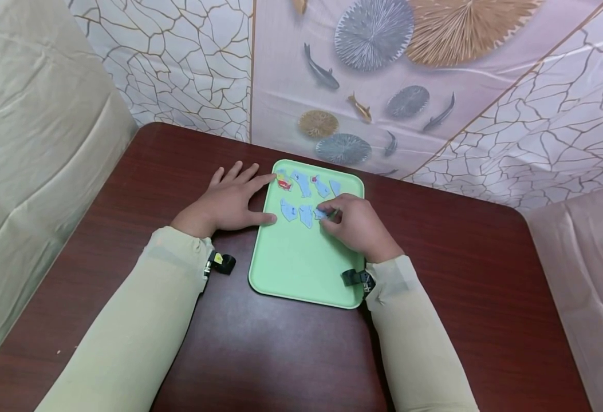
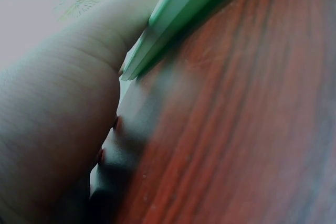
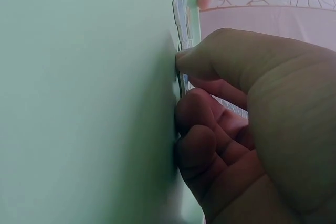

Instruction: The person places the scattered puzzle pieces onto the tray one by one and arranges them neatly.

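Observation:
A light green tray [image 1: 301, 263] lies on the table with several flat, light-blue puzzle pieces in two rows on its far half. One piece [image 1: 283, 183] at the far left carries red and yellow. My right hand [image 1: 355, 223] is over the tray's right side, pinching a small blue piece [image 1: 319, 214] at the right end of the nearer row; the fingers hide part of it. In the right wrist view the thumb [image 3: 202, 62] and curled fingers meet at that piece's edge. My left hand [image 1: 229, 200] has its fingers spread, with thumb and index finger touching the tray's left rim.
The dark red-brown table [image 1: 461, 297] extends around the tray. Behind it hangs a patterned cloth [image 1: 291, 80], close to the table's far edge. Beige cloth [image 1: 28, 143] borders the left side. Each wrist wears a black camera strap [image 1: 221, 263].

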Motion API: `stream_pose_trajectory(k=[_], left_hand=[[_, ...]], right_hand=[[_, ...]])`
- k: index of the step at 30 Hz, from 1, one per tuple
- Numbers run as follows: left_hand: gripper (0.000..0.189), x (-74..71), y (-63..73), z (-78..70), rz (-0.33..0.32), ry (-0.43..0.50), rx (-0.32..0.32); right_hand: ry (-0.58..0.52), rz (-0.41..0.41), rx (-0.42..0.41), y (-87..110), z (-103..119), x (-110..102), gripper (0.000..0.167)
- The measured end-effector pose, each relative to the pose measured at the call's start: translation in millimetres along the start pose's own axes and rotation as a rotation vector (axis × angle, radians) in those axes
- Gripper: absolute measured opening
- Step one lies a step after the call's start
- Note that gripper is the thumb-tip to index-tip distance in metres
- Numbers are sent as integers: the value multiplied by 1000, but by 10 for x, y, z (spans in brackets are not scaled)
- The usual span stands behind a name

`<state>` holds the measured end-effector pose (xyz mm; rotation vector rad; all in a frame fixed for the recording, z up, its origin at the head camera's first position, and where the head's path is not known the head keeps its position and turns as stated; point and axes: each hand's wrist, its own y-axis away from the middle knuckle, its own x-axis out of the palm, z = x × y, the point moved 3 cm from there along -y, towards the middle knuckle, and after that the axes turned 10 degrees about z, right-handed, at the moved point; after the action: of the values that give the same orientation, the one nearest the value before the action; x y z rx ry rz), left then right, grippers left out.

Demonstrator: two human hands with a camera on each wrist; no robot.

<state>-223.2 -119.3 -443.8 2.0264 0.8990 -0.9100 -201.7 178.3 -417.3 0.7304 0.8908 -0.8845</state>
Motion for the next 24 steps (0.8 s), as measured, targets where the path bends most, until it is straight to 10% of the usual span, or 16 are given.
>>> stream_pose_trajectory(k=[24], left_hand=[[100, 2, -2, -6, 0, 1, 3]], right_hand=[[-48, 13, 17, 51, -22, -92, 37]])
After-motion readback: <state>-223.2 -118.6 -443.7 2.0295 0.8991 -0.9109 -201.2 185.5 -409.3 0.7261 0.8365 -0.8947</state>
